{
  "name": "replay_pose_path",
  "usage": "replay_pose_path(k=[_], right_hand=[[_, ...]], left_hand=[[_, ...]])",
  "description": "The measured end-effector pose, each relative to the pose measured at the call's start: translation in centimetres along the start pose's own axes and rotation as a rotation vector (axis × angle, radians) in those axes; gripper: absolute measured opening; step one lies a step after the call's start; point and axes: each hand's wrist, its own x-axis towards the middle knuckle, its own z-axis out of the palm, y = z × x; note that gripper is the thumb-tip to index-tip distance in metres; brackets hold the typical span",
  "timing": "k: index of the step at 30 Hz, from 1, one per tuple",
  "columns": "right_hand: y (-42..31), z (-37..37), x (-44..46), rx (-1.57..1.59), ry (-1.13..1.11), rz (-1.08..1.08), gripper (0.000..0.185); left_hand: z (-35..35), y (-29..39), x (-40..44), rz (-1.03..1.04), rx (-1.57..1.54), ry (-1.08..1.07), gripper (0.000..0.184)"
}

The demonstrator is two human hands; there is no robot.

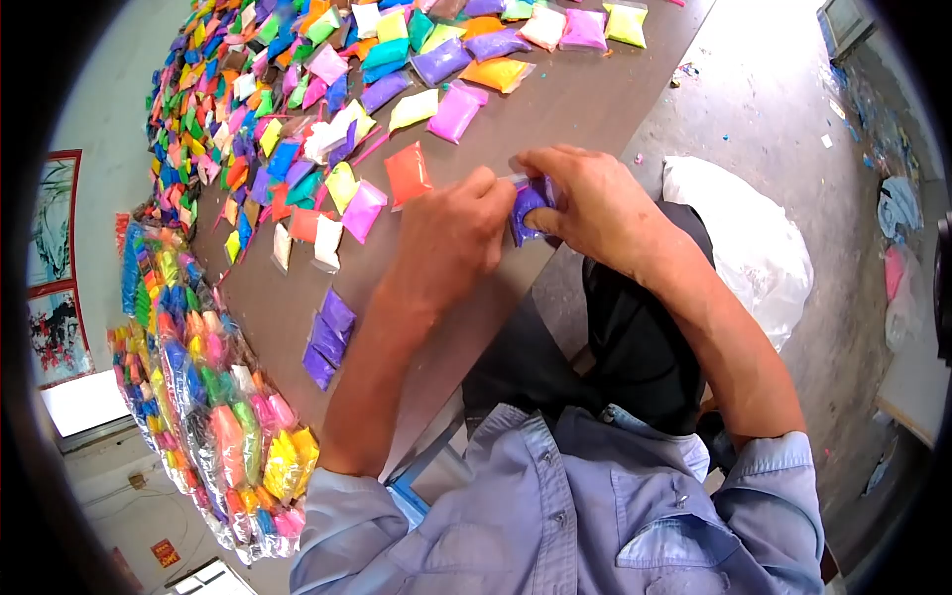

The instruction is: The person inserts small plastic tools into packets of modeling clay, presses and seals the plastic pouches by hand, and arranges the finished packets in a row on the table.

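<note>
My right hand (585, 203) has its thumb and fingers closed on a small purple packet (529, 206), above the table's edge. Just left of it, my left hand (464, 223) is in a pinch; its fingertips are at the clear upper edge of that packet, and exactly what they grip is too small to make out. An orange-red packet (408, 173) lies on the table beside my left hand. Farther left, near my left forearm, purple packets (329, 337) rest together on the brown table (288, 302).
A large pile of colourful packets (213, 109) covers the table's far left. Bundled packets in clear wrapping (213, 407) stand along its left edge. On the floor at right lies a white bag (739, 238). My knees are below the table's edge.
</note>
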Motion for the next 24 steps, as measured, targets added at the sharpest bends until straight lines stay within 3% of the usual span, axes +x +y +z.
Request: replay_pose_path(k=[24], right_hand=[[-0.4,-0.3,0.1,-0.021,0.001,0.009,0.044]], left_hand=[[1.0,0.1,0.4,-0.002,-0.051,0.036,0.008]])
